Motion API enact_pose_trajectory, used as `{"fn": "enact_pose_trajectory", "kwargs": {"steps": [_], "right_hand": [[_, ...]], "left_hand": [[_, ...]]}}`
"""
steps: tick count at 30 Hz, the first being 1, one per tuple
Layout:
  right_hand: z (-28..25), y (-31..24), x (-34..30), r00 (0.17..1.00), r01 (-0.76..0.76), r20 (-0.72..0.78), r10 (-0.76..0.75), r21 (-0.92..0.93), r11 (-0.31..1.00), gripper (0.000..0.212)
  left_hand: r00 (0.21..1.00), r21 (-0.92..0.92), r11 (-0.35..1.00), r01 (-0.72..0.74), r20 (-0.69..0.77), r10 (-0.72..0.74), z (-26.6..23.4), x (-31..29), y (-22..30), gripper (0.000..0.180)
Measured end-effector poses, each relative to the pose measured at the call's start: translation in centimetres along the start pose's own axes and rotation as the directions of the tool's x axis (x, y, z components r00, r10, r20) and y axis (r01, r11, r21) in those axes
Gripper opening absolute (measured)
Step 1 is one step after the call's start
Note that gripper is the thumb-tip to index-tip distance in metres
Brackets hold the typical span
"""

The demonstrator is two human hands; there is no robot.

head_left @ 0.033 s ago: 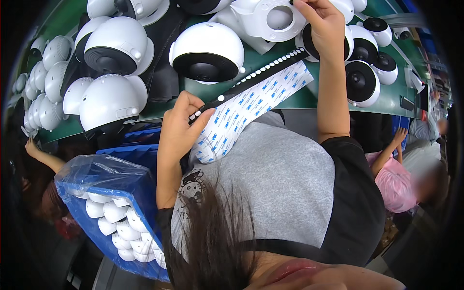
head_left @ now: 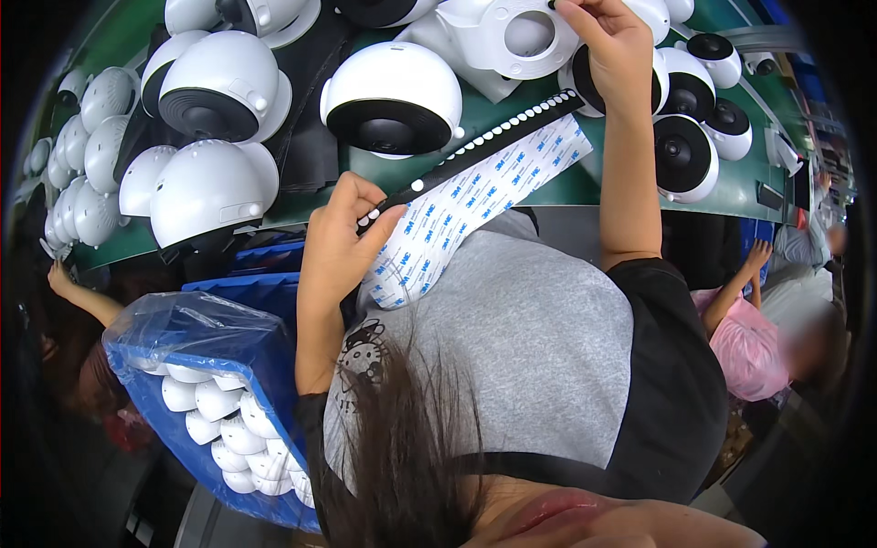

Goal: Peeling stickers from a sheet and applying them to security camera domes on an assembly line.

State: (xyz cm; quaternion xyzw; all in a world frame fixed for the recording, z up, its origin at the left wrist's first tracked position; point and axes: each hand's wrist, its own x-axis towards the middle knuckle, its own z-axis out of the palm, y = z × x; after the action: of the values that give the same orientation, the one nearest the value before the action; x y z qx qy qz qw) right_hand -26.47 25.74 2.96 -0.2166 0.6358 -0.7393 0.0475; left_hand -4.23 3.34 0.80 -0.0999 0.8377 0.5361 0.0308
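1. Two hands are at work: your left hand (head_left: 333,239) in the centre of the frame, your right hand (head_left: 621,47) at the upper edge, right of centre.
2. Locate the black strip (head_left: 498,137), edged with white round spots, in the centre of the frame. Its printed white liner (head_left: 475,196) hangs along its lower side.
3. Note your left fingers: thumb and forefinger pinch the strip's lower-left end. This hand is the nearer one.
4. Note your right fingers: thumb and forefinger meet the rim of the white bracket (head_left: 498,35). The frame edge crops the tips; you cannot tell whether they grip.
5. Treat this as the governing relation: the strip lies below and left of your right fingers, its far end near them but apart.
6. Read the strip's long axis as a diagonal, pointing from your left fingers toward the upper right.
7. Observe the bracket's round hole facing you.
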Motion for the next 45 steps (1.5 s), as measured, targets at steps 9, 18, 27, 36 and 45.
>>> {"fn": "enact_pose_trajectory", "kwargs": {"steps": [9, 18, 27, 36, 45], "right_hand": [[-0.3, 0.6, 0.1, 0.999, 0.045, 0.001, -0.045, -0.006, 0.999, 0.009], [-0.3, 0.9, 1.2, 0.977, 0.164, 0.151, -0.149, -0.091, 0.982, 0.015], [-0.9, -0.4, 1.7, 0.967, -0.146, 0.202, 0.154, -0.056, 0.988, 0.012], [-0.8, -1.6, 2.1, 0.979, -0.025, 0.197, 0.059, -0.17, 0.985, 0.009], [0.9, 1.9, 24.6, 0.865, 0.343, 0.181, -0.468, -0.894, 0.289, 0.042]], "left_hand": [[0.999, -0.011, 0.999, 0.032, 0.007, -0.032, 0.0, -0.1, -0.3, 0.027], [0.999, -0.028, 0.999, 0.043, 0.026, -0.042, -0.2, -0.2, -0.7, 0.028], [1.0, -0.047, 0.999, 0.015, 0.01, -0.014, -0.5, -0.4, -1.3, 0.027], [1.0, 0.065, 0.998, -0.008, 0.006, 0.008, -1.6, -0.4, -1.1, 0.024], [0.993, 0.126, 0.985, -0.12, 0.017, 0.119, -1.7, -0.7, -1.5, 0.023]]}}
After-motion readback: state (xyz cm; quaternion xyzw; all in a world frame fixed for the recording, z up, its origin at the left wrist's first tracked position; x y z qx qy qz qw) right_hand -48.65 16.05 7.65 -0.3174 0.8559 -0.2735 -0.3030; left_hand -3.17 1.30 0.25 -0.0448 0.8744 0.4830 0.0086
